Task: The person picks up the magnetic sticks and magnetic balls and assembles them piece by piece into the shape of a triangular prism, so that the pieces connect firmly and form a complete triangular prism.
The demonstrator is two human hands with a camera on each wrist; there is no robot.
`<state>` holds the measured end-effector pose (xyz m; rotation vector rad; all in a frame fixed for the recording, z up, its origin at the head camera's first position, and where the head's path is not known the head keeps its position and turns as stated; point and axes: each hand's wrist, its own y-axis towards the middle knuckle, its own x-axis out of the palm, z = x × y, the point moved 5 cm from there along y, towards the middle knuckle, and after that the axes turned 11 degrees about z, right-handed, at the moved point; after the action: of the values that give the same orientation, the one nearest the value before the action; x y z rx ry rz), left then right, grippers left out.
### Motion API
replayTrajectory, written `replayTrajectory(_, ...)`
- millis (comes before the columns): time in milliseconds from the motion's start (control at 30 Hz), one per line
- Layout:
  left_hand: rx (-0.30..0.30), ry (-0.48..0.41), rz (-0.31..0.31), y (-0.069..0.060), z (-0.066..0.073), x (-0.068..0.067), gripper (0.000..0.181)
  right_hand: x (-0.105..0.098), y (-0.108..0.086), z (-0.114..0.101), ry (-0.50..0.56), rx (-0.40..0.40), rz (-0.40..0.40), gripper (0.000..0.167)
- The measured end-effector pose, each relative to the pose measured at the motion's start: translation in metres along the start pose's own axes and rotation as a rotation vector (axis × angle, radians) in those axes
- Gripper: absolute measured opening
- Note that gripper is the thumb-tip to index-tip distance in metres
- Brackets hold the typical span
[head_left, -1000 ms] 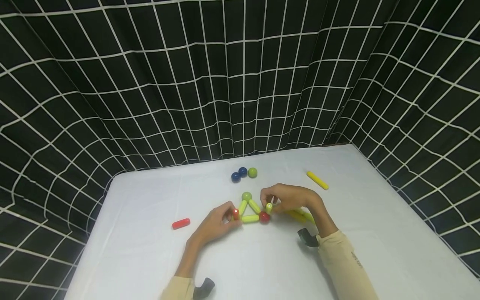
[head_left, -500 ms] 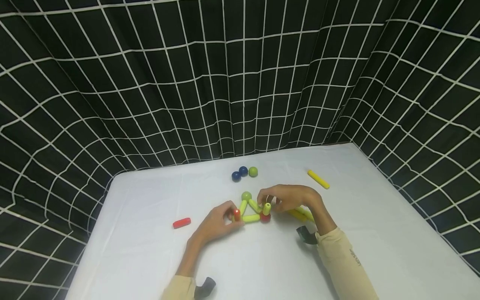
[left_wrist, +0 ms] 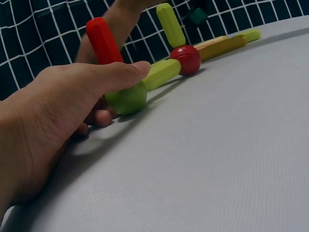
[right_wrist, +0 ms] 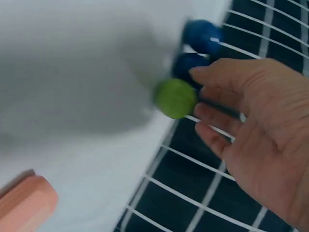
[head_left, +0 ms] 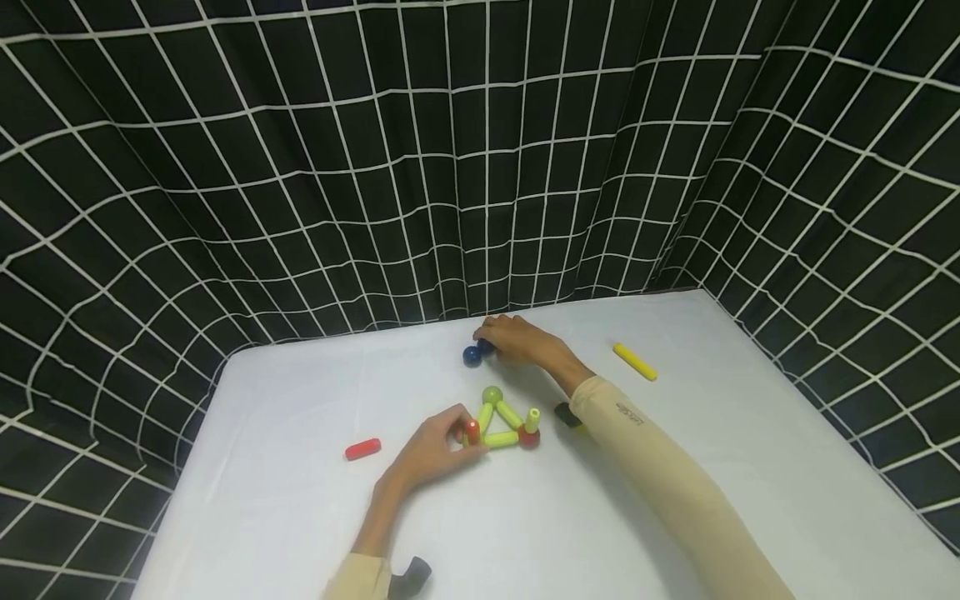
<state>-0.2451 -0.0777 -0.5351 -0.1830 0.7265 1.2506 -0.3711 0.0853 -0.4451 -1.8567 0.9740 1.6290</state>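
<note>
My left hand (head_left: 431, 450) pinches the near left corner of a flat triangle built from toy sticks and balls. In the left wrist view its thumb lies across a green ball (left_wrist: 126, 100), at the foot of an upright red stick (left_wrist: 102, 41). The right corner is a red ball (head_left: 529, 437) with a lime stick (head_left: 532, 419) standing on it. A green ball (head_left: 492, 395) makes the far corner. At the back, my right hand (right_wrist: 270, 106) reaches with slightly bent fingers beside a loose green ball (right_wrist: 176, 98) and two blue balls (right_wrist: 202, 36); contact is unclear.
A red stick (head_left: 363, 448) lies left of the left hand. Far right lies a yellow stick (head_left: 635, 361). More yellow and lime sticks (left_wrist: 222, 47) lie beyond the red ball, mostly under the right arm in the head view. A gridded black curtain (head_left: 375, 167) borders the white table.
My right hand has left the upright lime stick, which stays standing on the red ball, and moved back to the loose balls. The left hand keeps its place.
</note>
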Motion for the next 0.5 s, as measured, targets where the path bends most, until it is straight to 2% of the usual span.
replayTrajectory(100,0.004,0.006,-0.001,0.000,-0.001,0.002,0.026,0.012,0.005,0.006,-0.064,0.026,-0.011,0.046)
replayTrajectory(233,0.006,0.009,0.004,0.000,-0.001,0.002,0.026,0.013,0.003,0.008,0.006,0.027,0.060,0.041)
replayTrajectory(400,0.024,0.002,0.008,0.001,0.001,0.001,0.024,-0.002,-0.013,0.010,0.226,0.066,0.149,0.037)
replayTrajectory(500,0.025,0.007,0.014,0.000,0.000,0.001,0.024,-0.014,-0.032,0.009,0.402,0.063,0.124,0.034)
